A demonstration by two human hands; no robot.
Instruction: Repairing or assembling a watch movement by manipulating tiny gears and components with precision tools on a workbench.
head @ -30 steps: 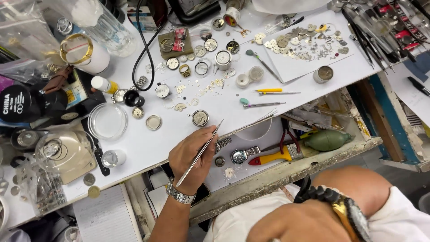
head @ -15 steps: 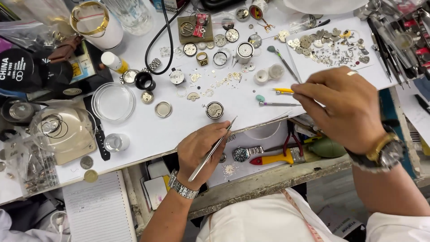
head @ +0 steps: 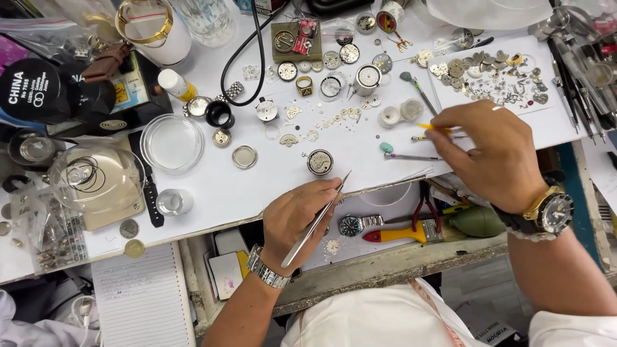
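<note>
Both hands are working now: my left hand [head: 297, 218] pinches the tweezers [head: 316, 220] low of centre, tips just below the round watch movement [head: 319, 162]. Meanwhile my right hand [head: 495, 157] has come in from the lower right and closed its fingertips on the yellow-handled screwdriver [head: 425, 127] (right of centre), so tool work on that movement looks close.

My right hand [head: 491, 157] covers most of the yellow-handled tool [head: 425, 126] it touches, so only a short yellow end shows and I cannot tell how my fingers close on it. The lower end of the tweezers [head: 316, 220] runs behind my left hand [head: 297, 218], and the loose parts on the white sheet [head: 495, 80] are too small to make out. The clear dish [head: 514, 9] at the top and the notepad [head: 143, 302] below are cut off by the edges.
</note>
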